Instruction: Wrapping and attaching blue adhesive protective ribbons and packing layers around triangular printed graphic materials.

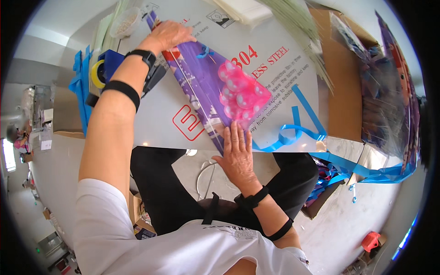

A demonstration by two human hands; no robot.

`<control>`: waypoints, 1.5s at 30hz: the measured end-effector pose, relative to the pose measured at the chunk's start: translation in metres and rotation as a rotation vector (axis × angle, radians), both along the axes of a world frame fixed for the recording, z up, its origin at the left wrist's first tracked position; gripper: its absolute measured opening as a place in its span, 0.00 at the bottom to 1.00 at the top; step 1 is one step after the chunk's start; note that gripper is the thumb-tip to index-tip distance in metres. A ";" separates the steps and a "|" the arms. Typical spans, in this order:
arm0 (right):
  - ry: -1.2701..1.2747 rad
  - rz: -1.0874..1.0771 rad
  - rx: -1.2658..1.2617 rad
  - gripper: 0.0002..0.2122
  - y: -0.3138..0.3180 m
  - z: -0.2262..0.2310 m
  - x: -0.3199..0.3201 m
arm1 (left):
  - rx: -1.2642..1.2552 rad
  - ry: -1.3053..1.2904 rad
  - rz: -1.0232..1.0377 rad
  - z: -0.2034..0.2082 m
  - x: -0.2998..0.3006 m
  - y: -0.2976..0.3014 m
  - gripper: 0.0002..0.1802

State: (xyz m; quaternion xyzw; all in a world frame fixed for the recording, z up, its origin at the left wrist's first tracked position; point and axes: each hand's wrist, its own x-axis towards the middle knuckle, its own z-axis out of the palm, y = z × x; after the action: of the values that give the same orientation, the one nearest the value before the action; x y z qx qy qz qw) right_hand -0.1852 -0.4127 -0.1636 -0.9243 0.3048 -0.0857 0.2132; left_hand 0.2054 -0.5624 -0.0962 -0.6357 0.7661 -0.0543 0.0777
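Observation:
A long purple printed plastic sheet (190, 82), folded narrow along its left side, lies slantwise on the table. On it rests a pink piece with pale dots (243, 94), and a small blue tie (205, 52) shows near its upper end. My left hand (170, 35) is closed over the sheet's far end, its fingertips partly hidden. Near the table's front edge my right hand (237, 151) lies flat, fingers stretched out, on the sheet's near end. A curled blue ribbon (286, 133) lies to the right of my right hand.
A blue tape dispenser (111, 64) with yellow tape stands at left, beside hanging blue strips (82, 87). A clear tub (126, 23) sits behind it. Thin pale rods (305, 34) lie at the back right, next to a cardboard box (341, 87) with plastic-wrapped things (389, 101).

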 end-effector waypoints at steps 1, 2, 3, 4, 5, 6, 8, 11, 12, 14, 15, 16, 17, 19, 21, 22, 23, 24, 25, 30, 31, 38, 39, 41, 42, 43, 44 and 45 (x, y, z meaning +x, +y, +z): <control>0.018 0.032 0.005 0.50 0.000 0.002 0.006 | -0.005 -0.054 -0.015 -0.004 0.005 -0.009 0.15; 0.037 0.029 0.018 0.50 0.000 0.005 0.009 | -0.012 -0.098 -0.039 -0.011 0.003 -0.021 0.16; 0.068 0.024 0.025 0.49 0.001 0.006 0.012 | 0.028 -0.101 0.014 -0.012 -0.010 -0.027 0.15; 0.100 0.019 0.032 0.49 0.001 0.007 0.014 | 0.044 -0.084 0.011 -0.023 -0.012 -0.032 0.15; 0.120 0.026 0.015 0.50 0.002 0.010 0.019 | -0.042 -0.097 -0.029 -0.030 -0.005 -0.034 0.15; 0.123 0.036 0.027 0.50 0.003 0.011 0.022 | -0.129 -0.112 -0.069 -0.037 0.002 -0.036 0.16; 0.132 0.021 0.034 0.50 0.006 0.013 0.026 | -0.107 -0.059 -0.024 -0.048 0.003 -0.036 0.16; 0.144 0.017 0.037 0.50 0.006 0.013 0.026 | -0.149 0.039 0.238 -0.048 -0.023 -0.026 0.18; 0.143 0.020 0.039 0.50 0.006 0.013 0.026 | -0.405 0.128 0.150 -0.048 -0.032 -0.019 0.16; 0.152 0.001 0.016 0.50 0.006 0.011 0.025 | -0.526 0.341 0.151 -0.047 -0.057 0.007 0.14; 0.156 -0.011 0.013 0.50 0.006 0.009 0.023 | -0.387 0.471 0.237 -0.049 -0.078 0.026 0.14; 0.152 -0.013 0.009 0.50 0.006 0.008 0.024 | -0.355 0.514 0.292 -0.054 -0.100 0.047 0.17; 0.119 -0.039 0.010 0.50 0.006 0.007 0.024 | -0.367 0.522 0.283 -0.057 -0.123 0.068 0.20; 0.075 -0.055 0.002 0.49 0.008 0.007 0.025 | -0.236 0.384 0.377 -0.071 -0.157 0.102 0.32; 0.037 -0.072 -0.004 0.49 0.012 0.005 0.029 | -0.190 0.363 0.428 -0.086 -0.171 0.122 0.37; 0.029 -0.060 -0.011 0.49 0.012 0.004 0.031 | -0.237 0.354 0.423 -0.091 -0.173 0.127 0.38; 0.031 -0.067 -0.026 0.49 0.014 0.002 0.034 | -0.246 0.342 0.438 -0.092 -0.174 0.130 0.38; 0.028 -0.065 -0.040 0.49 0.016 0.001 0.036 | -0.274 0.342 0.431 -0.090 -0.173 0.130 0.37; -0.002 -0.079 -0.057 0.49 0.018 0.000 0.033 | -0.302 0.338 0.427 -0.087 -0.172 0.130 0.37; 0.154 -0.026 -0.124 0.48 0.018 0.004 0.024 | -0.078 0.475 0.477 -0.072 -0.174 0.126 0.38; 0.164 -0.027 -0.133 0.48 0.016 0.003 0.020 | -0.249 0.516 0.466 -0.066 -0.179 0.133 0.33; 0.167 0.027 -0.213 0.47 0.021 0.007 0.020 | -1.086 0.597 0.627 -0.033 -0.062 0.273 0.03; 0.160 0.023 -0.206 0.46 0.020 0.008 0.019 | -1.071 0.719 0.789 -0.029 -0.041 0.300 0.03; 0.143 0.032 -0.182 0.45 0.020 0.007 0.022 | -1.010 0.593 1.025 -0.020 0.000 0.362 0.03; 0.138 0.018 -0.164 0.44 0.019 0.007 0.022 | -1.033 0.561 1.056 -0.013 0.011 0.389 0.03; 0.121 0.022 -0.166 0.44 0.018 0.008 0.021 | -1.055 0.538 1.082 -0.011 0.015 0.402 0.04; 0.129 0.010 -0.169 0.44 0.017 0.006 0.021 | -1.050 0.552 1.074 -0.007 0.008 0.400 0.04; 0.138 0.021 -0.181 0.45 0.014 0.004 0.019 | -0.969 0.680 1.046 0.002 -0.007 0.394 0.03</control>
State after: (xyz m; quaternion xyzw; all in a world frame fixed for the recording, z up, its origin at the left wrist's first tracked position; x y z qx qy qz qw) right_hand -0.1660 -0.3987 -0.1600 -0.9466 0.3002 -0.0468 0.1081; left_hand 0.1979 -0.1681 -0.0941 -0.8581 0.2404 -0.1411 -0.4312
